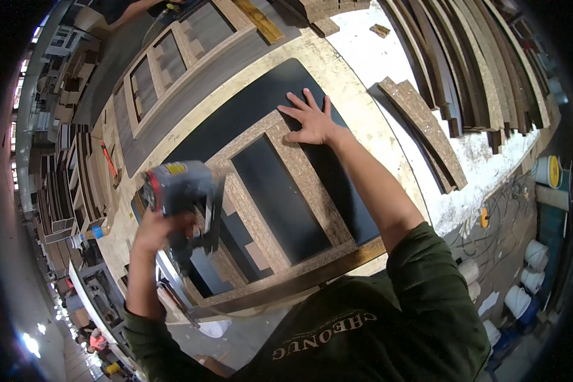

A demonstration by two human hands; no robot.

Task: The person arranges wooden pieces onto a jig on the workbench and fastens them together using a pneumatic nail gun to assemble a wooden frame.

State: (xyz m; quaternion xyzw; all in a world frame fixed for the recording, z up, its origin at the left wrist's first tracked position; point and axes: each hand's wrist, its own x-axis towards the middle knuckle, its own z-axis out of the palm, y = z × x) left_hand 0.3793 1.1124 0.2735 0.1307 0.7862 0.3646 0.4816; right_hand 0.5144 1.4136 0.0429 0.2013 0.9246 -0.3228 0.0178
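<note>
My left hand (151,234) is wrapped round the handle of a nail gun (183,186), dark with a red rim and a yellow label. The nail gun is blurred and covers part of a particleboard frame (302,184). That frame, made of rails and crosspieces, lies on a black panel (251,102) with rounded corners. My right hand (313,125) rests with fingers spread at the frame's far right corner, touching the frame and panel. A small pale block (256,256) sits inside the frame by a crosspiece.
Beyond lies a second frame (151,60) on a grey panel (130,149), with another person's arm (128,11) at the top. A red-handled tool (110,160) is on the left. Board strips (449,57) are stacked at right, beside a loose strip (423,127). Buckets (517,300) stand lower right.
</note>
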